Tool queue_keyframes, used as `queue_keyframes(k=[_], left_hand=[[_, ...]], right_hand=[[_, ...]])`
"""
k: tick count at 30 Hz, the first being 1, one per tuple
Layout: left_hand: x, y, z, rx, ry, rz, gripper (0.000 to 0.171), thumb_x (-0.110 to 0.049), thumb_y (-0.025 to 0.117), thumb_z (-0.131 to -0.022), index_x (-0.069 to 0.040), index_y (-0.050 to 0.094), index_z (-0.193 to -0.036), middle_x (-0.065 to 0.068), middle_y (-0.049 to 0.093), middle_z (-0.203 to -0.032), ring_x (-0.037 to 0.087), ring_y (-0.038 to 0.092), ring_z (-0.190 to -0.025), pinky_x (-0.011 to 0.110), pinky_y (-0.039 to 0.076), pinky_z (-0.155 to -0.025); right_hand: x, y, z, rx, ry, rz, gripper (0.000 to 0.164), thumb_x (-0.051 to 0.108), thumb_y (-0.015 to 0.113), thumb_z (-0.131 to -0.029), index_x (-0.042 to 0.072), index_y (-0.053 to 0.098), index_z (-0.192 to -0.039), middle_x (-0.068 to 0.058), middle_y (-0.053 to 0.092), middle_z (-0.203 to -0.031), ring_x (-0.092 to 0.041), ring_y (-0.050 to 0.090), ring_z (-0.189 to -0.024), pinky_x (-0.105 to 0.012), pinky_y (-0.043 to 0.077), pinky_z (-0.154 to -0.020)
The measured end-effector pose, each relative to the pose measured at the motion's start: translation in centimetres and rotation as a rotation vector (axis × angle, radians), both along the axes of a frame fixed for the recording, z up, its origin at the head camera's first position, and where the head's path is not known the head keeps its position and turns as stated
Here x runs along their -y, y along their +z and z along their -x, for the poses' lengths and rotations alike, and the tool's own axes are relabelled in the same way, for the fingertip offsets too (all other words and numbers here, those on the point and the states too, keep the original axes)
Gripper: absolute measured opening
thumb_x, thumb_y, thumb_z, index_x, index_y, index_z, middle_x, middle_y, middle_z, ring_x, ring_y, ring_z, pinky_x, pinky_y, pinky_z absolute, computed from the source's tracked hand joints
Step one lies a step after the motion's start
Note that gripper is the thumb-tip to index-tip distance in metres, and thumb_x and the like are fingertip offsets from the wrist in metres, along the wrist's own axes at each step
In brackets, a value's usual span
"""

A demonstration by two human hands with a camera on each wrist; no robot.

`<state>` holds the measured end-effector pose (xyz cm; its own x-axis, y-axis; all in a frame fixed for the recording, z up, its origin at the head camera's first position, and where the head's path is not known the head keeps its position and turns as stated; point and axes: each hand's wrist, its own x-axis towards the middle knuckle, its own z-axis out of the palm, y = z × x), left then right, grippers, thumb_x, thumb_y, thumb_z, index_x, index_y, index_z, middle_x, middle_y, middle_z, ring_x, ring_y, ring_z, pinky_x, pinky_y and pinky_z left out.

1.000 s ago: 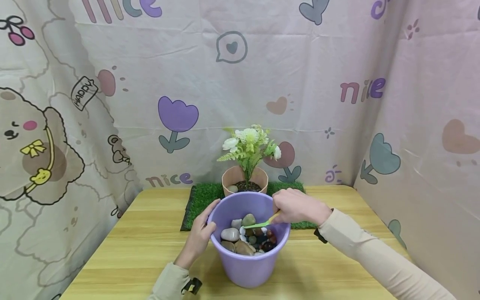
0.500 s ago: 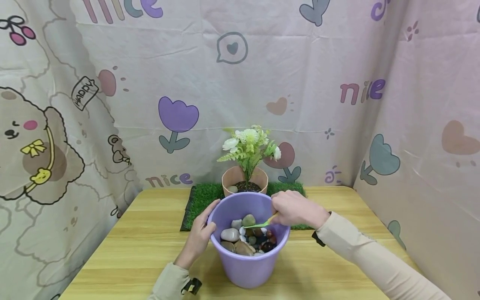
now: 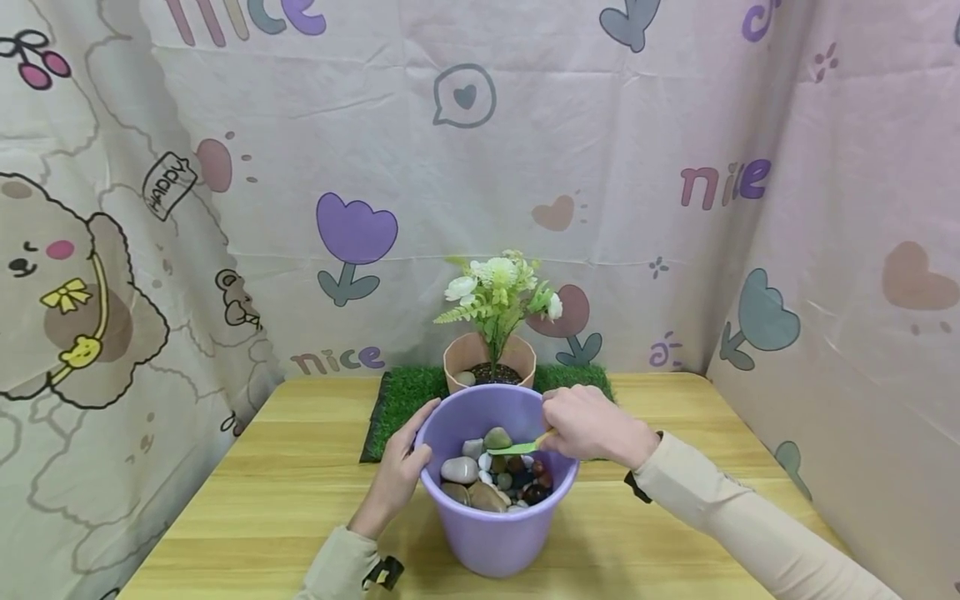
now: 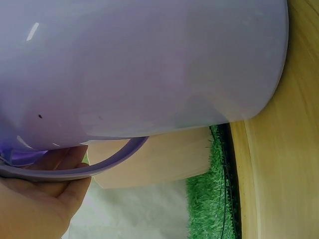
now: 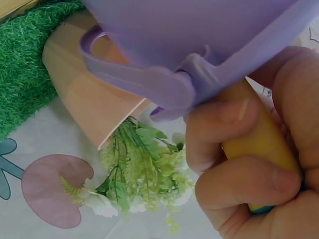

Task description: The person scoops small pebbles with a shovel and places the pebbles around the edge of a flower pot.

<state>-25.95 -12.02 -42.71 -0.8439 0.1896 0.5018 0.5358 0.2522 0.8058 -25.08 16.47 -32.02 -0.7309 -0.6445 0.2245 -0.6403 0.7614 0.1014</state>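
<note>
A purple bucket (image 3: 498, 537) with stones in it stands on the table. My left hand (image 3: 401, 467) grips its left rim, and the left wrist view shows the fingers around the rim by the bucket's handle (image 4: 117, 157). Over the right rim, my right hand (image 3: 596, 423) holds a small garden tool by its yellow handle (image 5: 261, 147). The tool's green head (image 3: 513, 449) is seen nearly edge-on, so its shape is unclear. It reaches into the bucket close over the stones (image 3: 504, 481), its tip by a greenish stone (image 3: 497, 438).
Behind the bucket, a peach flowerpot (image 3: 453, 367) with white flowers (image 3: 497, 273) stands on a green artificial grass mat (image 3: 408, 396). A pale stone (image 3: 466, 378) lies in the pot. Printed cloth (image 3: 480, 167) hangs around the wooden table (image 3: 285, 467).
My right hand has dipped slightly and the tool's green head has shifted a little to the right. The left hand and the bucket stay in place.
</note>
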Motion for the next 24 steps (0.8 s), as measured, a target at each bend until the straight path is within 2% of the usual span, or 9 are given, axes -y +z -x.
queue_keyframes(k=[8,14,21,24], left_hand=[[0.0,0.1,0.0,0.008,-0.006,0.004,0.069,0.002,0.044,-0.081,-0.013,0.045,-0.148,0.015,0.052,-0.144,0.031,0.058,-0.121,0.033,0.051,-0.093],[0.0,0.2,-0.1,0.002,-0.003,0.009,0.069,0.001,0.044,-0.080,-0.011,0.045,-0.148,0.015,0.052,-0.144,0.031,0.058,-0.122,0.037,0.051,-0.096],[0.0,0.1,0.0,-0.005,-0.004,0.010,0.068,0.001,0.044,-0.080,-0.008,0.044,-0.148,0.015,0.051,-0.145,0.032,0.057,-0.123,0.035,0.050,-0.096],[0.0,0.1,0.0,-0.009,-0.004,0.010,0.068,0.001,0.044,-0.080,-0.009,0.044,-0.148,0.015,0.051,-0.145,0.031,0.057,-0.123,0.032,0.050,-0.095]], right_hand=[[-0.3,-0.2,0.3,-0.014,0.007,0.042,0.027,0.034,0.079,-0.079,0.016,0.067,-0.062,0.007,0.052,-0.070,-0.004,0.043,-0.051,-0.017,0.036,-0.044],[-0.9,-0.7,0.4,-0.097,0.022,0.049,0.026,0.040,0.077,-0.080,0.019,0.069,-0.066,0.010,0.043,-0.068,-0.003,0.039,-0.049,-0.017,0.032,-0.042],[-1.6,-1.4,1.0,-0.147,0.110,0.102,0.017,0.040,0.073,-0.084,0.024,0.079,-0.081,0.011,0.048,-0.072,0.001,0.040,-0.051,-0.014,0.033,-0.044],[-1.8,-1.7,1.2,-0.167,0.143,0.114,0.016,0.039,0.072,-0.085,0.024,0.078,-0.082,0.011,0.050,-0.074,0.003,0.041,-0.052,-0.012,0.034,-0.046]])
